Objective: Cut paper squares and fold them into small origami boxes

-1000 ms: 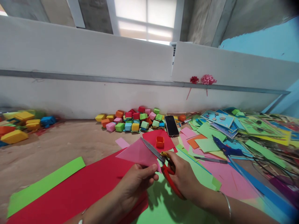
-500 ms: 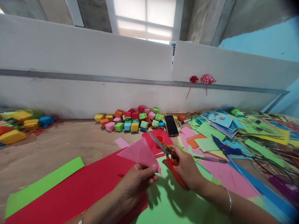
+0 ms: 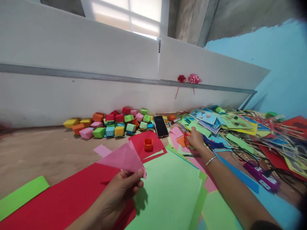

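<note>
My left hand (image 3: 120, 188) pinches the corner of a folded pink paper triangle (image 3: 126, 156) between thumb and fingers, above a large red sheet (image 3: 79, 191). Out to the right, my right hand (image 3: 196, 139) is low over scattered paper scraps, fingers closed on the red handles of the scissors (image 3: 186, 139); their blades are mostly hidden. A light green sheet (image 3: 168, 188) lies between the two arms. Beyond it, a small orange folded paper box (image 3: 148, 145) rests on a smaller red piece (image 3: 137, 148).
Several colored paper boxes (image 3: 120, 130) are heaped along the white wall, with a phone (image 3: 160, 126) beside them. On the right lie a blue glue gun (image 3: 213, 143), a purple power strip (image 3: 261, 176) and piled cards and sticks. A bright green strip (image 3: 24, 191) lies at left.
My right hand has carried the scissors away from the pink paper, right and forward to the scraps. My left hand still holds the triangle. The camera view has turned to the right.
</note>
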Demonstrator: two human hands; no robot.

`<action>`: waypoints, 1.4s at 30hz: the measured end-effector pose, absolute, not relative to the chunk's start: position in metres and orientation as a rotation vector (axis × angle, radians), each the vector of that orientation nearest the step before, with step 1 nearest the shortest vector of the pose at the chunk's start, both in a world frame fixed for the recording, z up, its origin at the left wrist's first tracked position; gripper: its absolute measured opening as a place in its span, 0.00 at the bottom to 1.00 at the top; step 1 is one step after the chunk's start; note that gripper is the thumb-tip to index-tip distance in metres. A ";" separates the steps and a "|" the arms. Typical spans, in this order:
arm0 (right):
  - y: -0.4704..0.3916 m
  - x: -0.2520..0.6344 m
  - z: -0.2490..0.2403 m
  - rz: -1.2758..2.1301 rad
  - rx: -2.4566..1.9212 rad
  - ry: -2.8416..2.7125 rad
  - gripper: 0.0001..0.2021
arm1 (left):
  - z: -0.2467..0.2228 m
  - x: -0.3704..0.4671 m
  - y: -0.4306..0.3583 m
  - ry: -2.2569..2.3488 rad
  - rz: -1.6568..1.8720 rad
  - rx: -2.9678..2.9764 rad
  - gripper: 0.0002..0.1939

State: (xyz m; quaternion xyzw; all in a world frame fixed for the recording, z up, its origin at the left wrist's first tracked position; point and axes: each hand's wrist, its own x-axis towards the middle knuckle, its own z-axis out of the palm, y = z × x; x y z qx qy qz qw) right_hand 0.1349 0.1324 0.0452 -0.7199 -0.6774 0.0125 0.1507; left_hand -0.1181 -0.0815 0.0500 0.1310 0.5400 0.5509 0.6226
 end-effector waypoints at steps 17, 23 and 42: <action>0.004 0.041 0.063 1.128 -0.882 -2.139 0.06 | 0.036 -0.117 -0.081 1.199 1.058 0.703 0.13; 0.002 0.044 0.060 0.790 -0.893 -2.118 0.06 | 0.044 -0.123 -0.074 1.199 1.330 0.507 0.12; 0.025 0.046 0.061 1.349 -1.088 -1.694 0.10 | 0.049 -0.142 -0.068 1.068 1.157 0.553 0.10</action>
